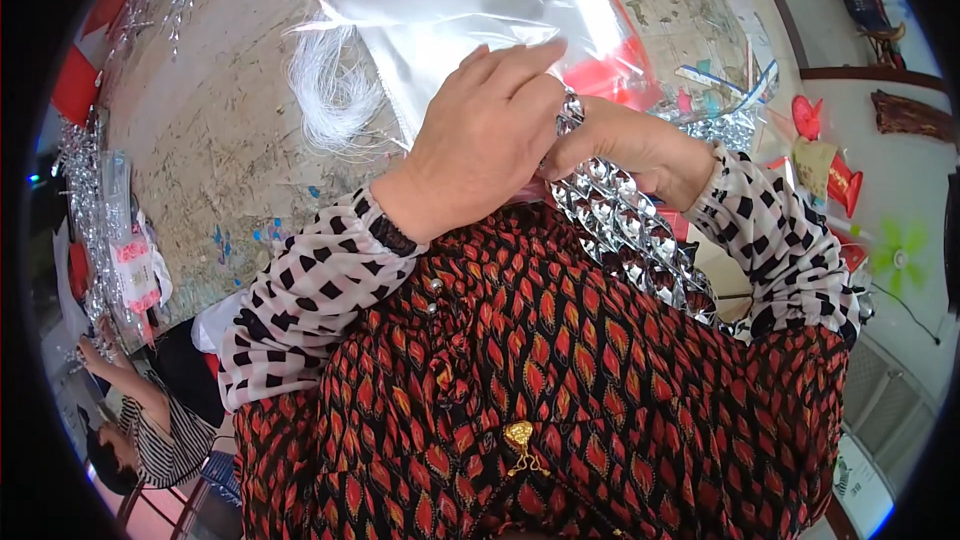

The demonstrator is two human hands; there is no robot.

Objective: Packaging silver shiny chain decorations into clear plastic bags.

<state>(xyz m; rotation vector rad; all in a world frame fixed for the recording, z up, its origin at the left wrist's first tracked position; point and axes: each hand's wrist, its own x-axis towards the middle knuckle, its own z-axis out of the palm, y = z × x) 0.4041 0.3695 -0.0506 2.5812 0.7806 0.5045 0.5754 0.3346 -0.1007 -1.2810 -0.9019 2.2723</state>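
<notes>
Shiny silver foil garland (640,230) hangs in twisted strands from between my hands, down over the right side of my lap. My right hand (630,143) is closed round its upper part, thumb toward the left. Against it lies my left hand (490,125), back upward and fingers bent together over the top of the garland; its thumb and palm side are hidden. A short loop of foil shows between the two hands. Just beyond them, clear plastic bags (430,15) lie flat on the table, with a red patch near the right edge.
A bundle of thin white string (335,90) lies left of the bags on the worn table (230,70). More silver tinsel (90,190) runs along the left edge. Ribbon scraps (735,90) lie at right. Another person (170,430) sits at lower left; a green fan (900,258) stands far right.
</notes>
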